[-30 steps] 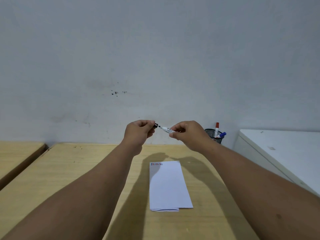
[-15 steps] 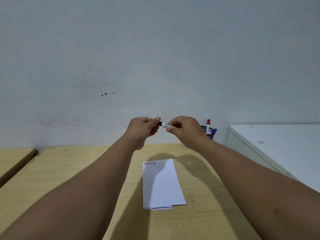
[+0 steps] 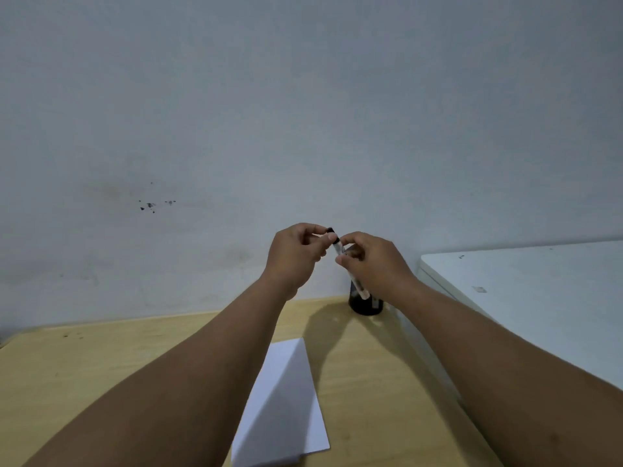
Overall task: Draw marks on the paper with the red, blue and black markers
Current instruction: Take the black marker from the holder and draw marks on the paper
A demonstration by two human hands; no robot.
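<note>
The black marker (image 3: 338, 247), a white barrel with a black cap end, is held tilted nearly upright in front of the wall. My left hand (image 3: 296, 256) pinches its black top end. My right hand (image 3: 374, 264) grips the barrel, whose lower end sticks out below that hand. The white folded paper (image 3: 286, 399) lies on the wooden table (image 3: 101, 365) below my forearms; its top left corner is hidden by my left forearm. The red and blue markers are not visible; my right hand covers the top of the black pen holder (image 3: 365, 305).
A white cabinet top (image 3: 539, 298) stands to the right of the table, its edge close to my right forearm. The grey wall (image 3: 303, 129) rises directly behind the table and the pen holder.
A second ago the marker's tip was bare, apart from the cap in my left hand. The two have come together, and the marker has swung from level to nearly upright over the holder.
</note>
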